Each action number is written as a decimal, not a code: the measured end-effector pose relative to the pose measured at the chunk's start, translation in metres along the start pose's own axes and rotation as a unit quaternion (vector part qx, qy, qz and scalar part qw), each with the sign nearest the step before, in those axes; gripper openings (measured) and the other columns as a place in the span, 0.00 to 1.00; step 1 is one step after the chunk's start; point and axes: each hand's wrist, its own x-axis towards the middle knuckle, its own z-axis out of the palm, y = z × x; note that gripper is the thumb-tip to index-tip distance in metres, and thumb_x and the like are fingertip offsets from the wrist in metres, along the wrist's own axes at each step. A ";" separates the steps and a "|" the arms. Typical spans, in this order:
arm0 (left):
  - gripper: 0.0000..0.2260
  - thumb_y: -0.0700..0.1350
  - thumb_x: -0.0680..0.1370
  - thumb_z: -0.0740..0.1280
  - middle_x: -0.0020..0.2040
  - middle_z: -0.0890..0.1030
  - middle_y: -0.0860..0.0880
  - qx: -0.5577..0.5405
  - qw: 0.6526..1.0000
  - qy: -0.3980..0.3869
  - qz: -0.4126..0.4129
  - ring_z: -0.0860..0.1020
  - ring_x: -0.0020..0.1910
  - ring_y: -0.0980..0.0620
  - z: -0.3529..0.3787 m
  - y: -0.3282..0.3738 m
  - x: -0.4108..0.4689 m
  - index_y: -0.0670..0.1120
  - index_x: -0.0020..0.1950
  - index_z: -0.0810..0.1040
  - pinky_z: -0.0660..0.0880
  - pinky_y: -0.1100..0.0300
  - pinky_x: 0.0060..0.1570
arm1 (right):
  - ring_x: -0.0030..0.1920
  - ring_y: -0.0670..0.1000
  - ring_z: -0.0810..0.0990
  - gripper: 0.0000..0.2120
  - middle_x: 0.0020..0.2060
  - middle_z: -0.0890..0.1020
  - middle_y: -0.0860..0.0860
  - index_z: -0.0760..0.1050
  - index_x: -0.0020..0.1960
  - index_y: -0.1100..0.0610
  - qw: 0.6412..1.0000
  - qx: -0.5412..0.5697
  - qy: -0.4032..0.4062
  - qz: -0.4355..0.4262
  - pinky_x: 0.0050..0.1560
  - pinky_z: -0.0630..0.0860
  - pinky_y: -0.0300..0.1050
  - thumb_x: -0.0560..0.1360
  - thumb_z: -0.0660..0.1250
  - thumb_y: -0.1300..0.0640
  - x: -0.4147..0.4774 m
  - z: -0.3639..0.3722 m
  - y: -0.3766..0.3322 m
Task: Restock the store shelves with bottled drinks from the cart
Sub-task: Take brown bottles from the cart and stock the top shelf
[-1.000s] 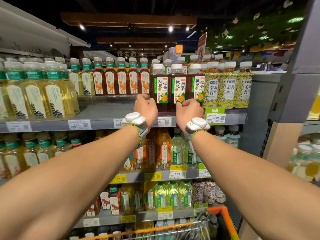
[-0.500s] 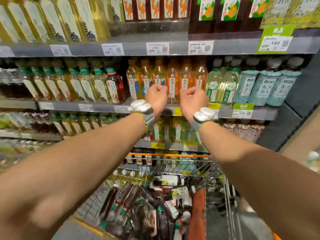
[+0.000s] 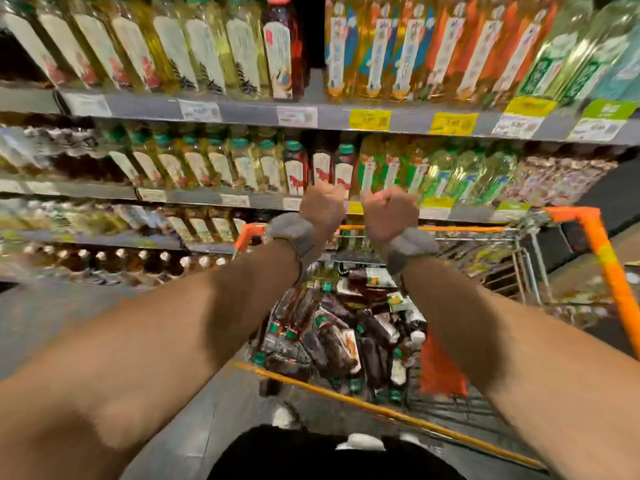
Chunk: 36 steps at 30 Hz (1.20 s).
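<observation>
As they drop from the top shelf, the left hand (image 3: 322, 209) and right hand (image 3: 389, 216) hover fisted, empty, above the cart (image 3: 604, 258): more bottles (image 3: 332, 337) next, likely.

- We find the whole frame smeared by motion blur; print on the bottles (image 3: 207, 53) and tags (image 3: 369, 119) cannot be read.
- We see the shelves (image 3: 242, 110) tilt and fan outward toward the edges, bent by the wide lens; the forearms (image 3: 138, 358) swell large at the bottom corners.
- Light is moderate and warm. No lamp shows, but the yellow drinks glow and the gaps under each shelf stay dark.
- A soft shadow lies across the inner left forearm.
- The left hand (image 3: 322, 206) and right hand (image 3: 389, 213) are blurred, their edges soft.
- The cart (image 3: 595, 244) shows blocky, smeared orange; its load is dim and muddy.
</observation>
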 end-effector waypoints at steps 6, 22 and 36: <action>0.11 0.44 0.84 0.62 0.44 0.82 0.38 -0.029 0.997 -0.008 -0.067 0.80 0.43 0.40 0.003 -0.055 0.008 0.39 0.48 0.77 0.77 0.45 0.54 | 0.30 0.44 0.73 0.12 0.29 0.74 0.40 0.74 0.38 0.49 0.996 0.019 0.004 0.084 0.30 0.66 0.33 0.76 0.68 0.45 -0.041 0.048 0.035; 0.08 0.51 0.81 0.61 0.43 0.82 0.50 0.099 0.979 -0.150 -0.093 0.81 0.44 0.45 0.125 -0.165 0.043 0.53 0.48 0.79 0.79 0.48 0.47 | 0.35 0.47 0.73 0.13 0.33 0.73 0.41 0.71 0.38 0.48 0.945 0.012 -0.019 0.326 0.42 0.68 0.41 0.74 0.71 0.43 -0.058 0.072 0.204; 0.22 0.47 0.79 0.66 0.72 0.73 0.44 0.328 0.926 -0.183 -0.039 0.71 0.70 0.41 0.209 -0.250 0.104 0.48 0.74 0.73 0.69 0.53 0.68 | 0.54 0.60 0.81 0.27 0.46 0.82 0.54 0.76 0.62 0.58 0.871 0.008 -0.014 0.491 0.48 0.69 0.46 0.74 0.68 0.38 -0.031 0.117 0.317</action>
